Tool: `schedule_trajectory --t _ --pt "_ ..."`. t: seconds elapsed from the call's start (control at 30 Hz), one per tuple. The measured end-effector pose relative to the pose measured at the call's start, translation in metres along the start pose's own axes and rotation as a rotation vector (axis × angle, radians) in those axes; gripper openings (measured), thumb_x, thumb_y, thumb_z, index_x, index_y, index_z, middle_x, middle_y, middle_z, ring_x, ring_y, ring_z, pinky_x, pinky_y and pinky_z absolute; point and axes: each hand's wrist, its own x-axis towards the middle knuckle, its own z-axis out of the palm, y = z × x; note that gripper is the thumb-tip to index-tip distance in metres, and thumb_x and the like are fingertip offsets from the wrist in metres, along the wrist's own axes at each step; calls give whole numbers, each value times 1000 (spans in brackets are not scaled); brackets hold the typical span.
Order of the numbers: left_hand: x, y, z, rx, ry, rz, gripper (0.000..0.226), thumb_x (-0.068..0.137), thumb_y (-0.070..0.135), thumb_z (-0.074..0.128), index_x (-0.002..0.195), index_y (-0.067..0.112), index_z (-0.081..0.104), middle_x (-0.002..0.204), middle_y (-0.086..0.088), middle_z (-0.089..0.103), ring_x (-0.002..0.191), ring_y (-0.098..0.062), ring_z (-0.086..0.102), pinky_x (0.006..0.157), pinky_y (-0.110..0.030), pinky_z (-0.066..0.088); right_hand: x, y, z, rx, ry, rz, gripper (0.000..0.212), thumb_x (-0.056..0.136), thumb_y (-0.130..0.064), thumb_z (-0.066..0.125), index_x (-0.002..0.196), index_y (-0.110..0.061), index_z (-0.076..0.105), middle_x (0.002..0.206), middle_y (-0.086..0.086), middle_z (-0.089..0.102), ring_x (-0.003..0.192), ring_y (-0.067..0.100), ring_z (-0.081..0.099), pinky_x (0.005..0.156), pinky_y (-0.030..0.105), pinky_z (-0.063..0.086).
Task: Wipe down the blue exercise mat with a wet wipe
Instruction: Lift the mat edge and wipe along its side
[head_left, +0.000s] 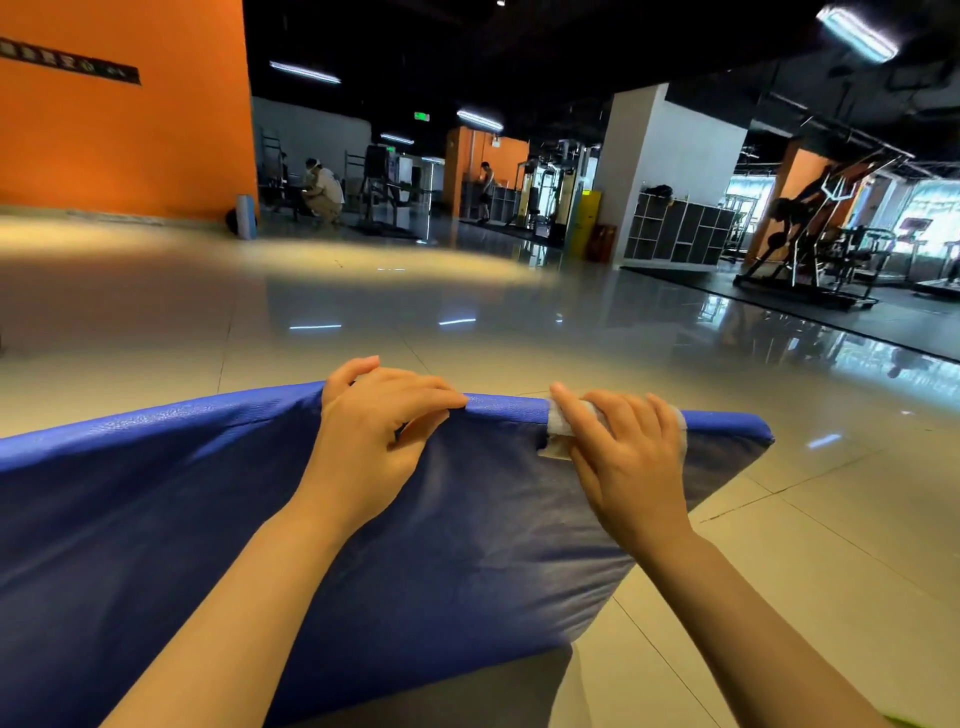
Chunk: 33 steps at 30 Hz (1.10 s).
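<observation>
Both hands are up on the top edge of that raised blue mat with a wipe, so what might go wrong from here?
1. The blue mat stands tilted up, held mainly by the left hand gripping its top edge; if that grip loosens, it may flop onto the glossy floor.
2. The wet wipe is bunched under the right hand, so it may cover only a narrow strip.
3. It could slip out over the edge.

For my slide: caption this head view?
Left hand grips blue mat edge; right hand presses wet wipe there.
</observation>
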Motion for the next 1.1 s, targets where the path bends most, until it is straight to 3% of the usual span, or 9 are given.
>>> schedule_trajectory --t 0.1,0.3,0.43,0.5,0.57,0.67,0.8,0.97,1.1 --pt "-5 -1 -5 30 -40 36 28 93 23 51 107 21 75 112 8 72 104 -5 59 110 -25 20 18 -23 6 57 -24 -123 45 93 -30 47 139 -30 45 107 4 62 92 26 54 81 41 35" --pt "-36 1 -34 282 -66 49 46 87 0 58 131 17 58 131 -6 62 120 -17 52 121 -40 9 33 -30 16 36 -40 -69 52 87 -27 51 137 -36 43 100 5 64 80 29 59 72 39 40" --pt "-82 -3 -96 679 92 -301 40 91 24 56 131 22 61 134 -12 56 125 -29 47 117 -51 -7 30 -33 20 40 -28 -41 58 83 -19 56 138 -34 44 97 8 63 78 32 58 71 40 38" --pt "-96 -8 -121 769 139 -383 40 93 36 51 131 24 61 120 -14 59 113 -31 49 116 -53 -3 31 -34 20 57 -37 -15 54 83 -21 50 136 -33 47 97 9 62 79 33 58 73 40 34" --pt "-99 -14 -130 778 135 -337 36 95 37 50 127 27 62 102 -12 62 96 -28 48 108 -54 14 35 -36 17 109 -57 7 50 84 -24 46 133 -33 52 96 10 62 78 34 58 73 41 37" --pt "-87 -17 -136 740 146 -275 34 95 34 49 128 35 57 93 -7 60 89 -24 45 96 -48 21 44 -33 4 174 -124 -33 45 87 -30 41 132 -37 48 91 7 61 74 32 59 68 39 36" --pt "-59 -15 -150 690 159 -168 31 96 32 48 123 39 62 91 -4 57 88 -23 46 87 -38 16 72 -12 -25 180 -187 -60 45 90 -35 37 133 -39 53 89 4 62 73 31 58 67 35 27" --pt "8 -9 -147 573 75 -19 31 97 34 45 118 39 69 85 3 51 83 -16 42 82 -32 9 107 36 -66 86 -335 -6 42 99 -40 35 136 -40 54 100 6 64 90 36 58 70 40 32" --pt "42 -16 -122 428 -41 13 35 96 40 40 117 45 67 79 12 44 77 -6 32 73 -30 9 104 64 -90 83 -514 56 55 92 -65 15 137 -52 43 99 -1 59 100 30 57 77 40 37"
